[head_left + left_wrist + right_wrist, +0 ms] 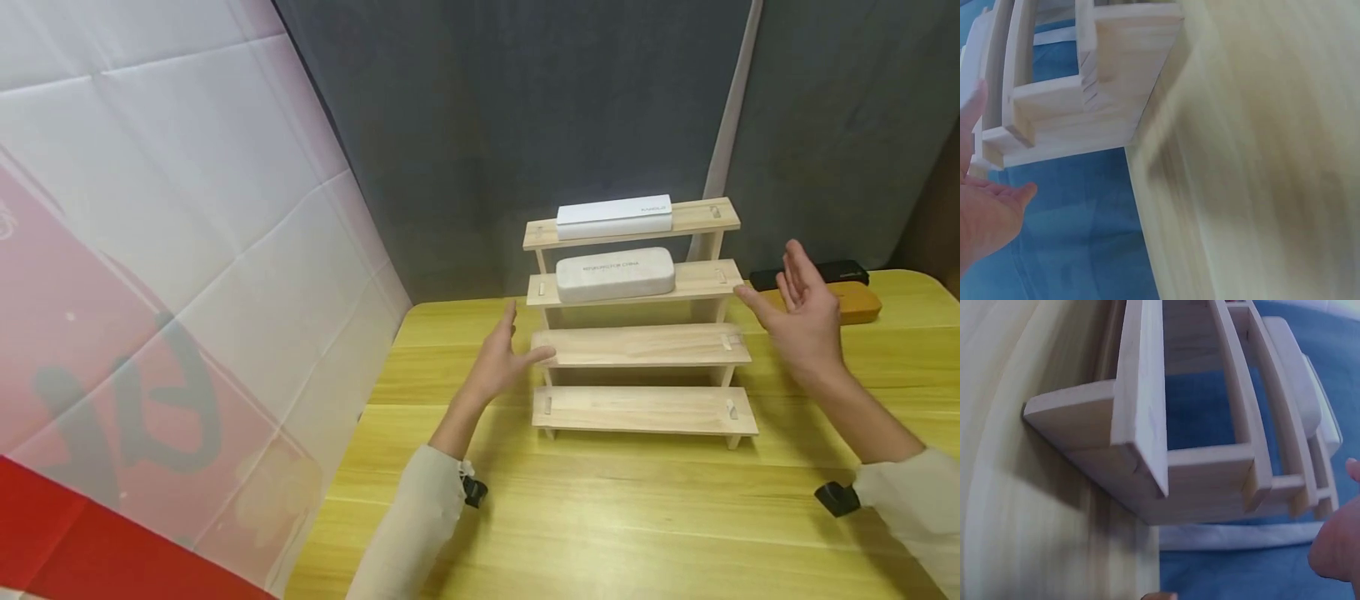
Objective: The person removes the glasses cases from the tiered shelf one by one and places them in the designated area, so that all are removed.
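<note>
1. Fingers (797, 265) of our right hand (804, 321) and left hand (501, 360) are spread, holding nothing
2. Between them, on the bench (600, 517), stands the wooden stepped shelf (645, 346)
3. It looks stiff and light; we'd grip its side panels

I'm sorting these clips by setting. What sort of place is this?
Probably a makeshift recording set, not a shop: a small wooden display stand holding two cases sits on a yellow wooden table, with grey cloth backdrops hung behind.
</note>
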A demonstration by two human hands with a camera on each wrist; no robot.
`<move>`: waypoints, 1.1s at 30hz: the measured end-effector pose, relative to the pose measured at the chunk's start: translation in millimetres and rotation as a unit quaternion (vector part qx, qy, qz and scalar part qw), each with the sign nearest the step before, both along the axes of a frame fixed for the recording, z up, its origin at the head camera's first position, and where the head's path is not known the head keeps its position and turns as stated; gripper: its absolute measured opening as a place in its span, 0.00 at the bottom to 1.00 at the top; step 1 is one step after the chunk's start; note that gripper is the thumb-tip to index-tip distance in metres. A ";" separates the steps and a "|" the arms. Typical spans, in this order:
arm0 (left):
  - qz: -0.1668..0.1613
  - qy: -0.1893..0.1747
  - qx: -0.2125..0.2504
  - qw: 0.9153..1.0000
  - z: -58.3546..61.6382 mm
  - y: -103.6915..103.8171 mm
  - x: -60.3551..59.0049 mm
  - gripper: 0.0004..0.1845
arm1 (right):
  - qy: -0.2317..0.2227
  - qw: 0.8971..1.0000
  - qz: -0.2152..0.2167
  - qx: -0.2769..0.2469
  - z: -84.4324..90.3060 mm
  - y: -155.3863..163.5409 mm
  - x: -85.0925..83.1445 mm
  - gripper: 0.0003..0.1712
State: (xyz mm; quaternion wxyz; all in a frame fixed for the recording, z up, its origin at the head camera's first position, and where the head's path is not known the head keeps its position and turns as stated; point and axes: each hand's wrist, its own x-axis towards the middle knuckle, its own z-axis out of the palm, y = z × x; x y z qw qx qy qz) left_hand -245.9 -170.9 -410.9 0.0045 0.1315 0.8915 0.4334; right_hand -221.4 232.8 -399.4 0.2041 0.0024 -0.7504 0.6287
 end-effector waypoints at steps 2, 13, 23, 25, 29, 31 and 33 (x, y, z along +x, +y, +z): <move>0.008 0.006 0.000 1.000 2.7 -0.8 -3.5 0.64 | 0.013 1.000 0.016 0.020 2.1 -6.0 -0.1 0.51; 0.005 0.023 0.007 1.000 16.4 3.8 -25.8 0.60 | 0.002 0.984 0.084 0.156 13.9 -21.3 0.0 0.56; 0.009 0.048 -0.009 0.999 27.2 14.5 -40.1 0.53 | -0.028 0.973 0.122 0.193 31.3 -37.2 -10.0 0.61; 0.006 0.054 -0.001 0.999 28.0 16.8 -42.3 0.52 | -0.034 0.971 0.129 0.197 34.5 -42.1 -13.4 0.61; 0.003 0.059 0.011 0.998 28.2 20.2 -44.9 0.50 | -0.049 0.968 0.145 0.201 38.7 -49.7 -20.6 0.59; 0.005 0.057 0.019 0.998 28.4 21.0 -45.0 0.49 | -0.056 0.965 0.152 0.204 39.7 -52.2 -23.9 0.59; 0.010 0.055 0.023 0.998 28.6 21.4 -44.7 0.48 | -0.062 0.964 0.160 0.203 40.5 -54.2 -26.9 0.59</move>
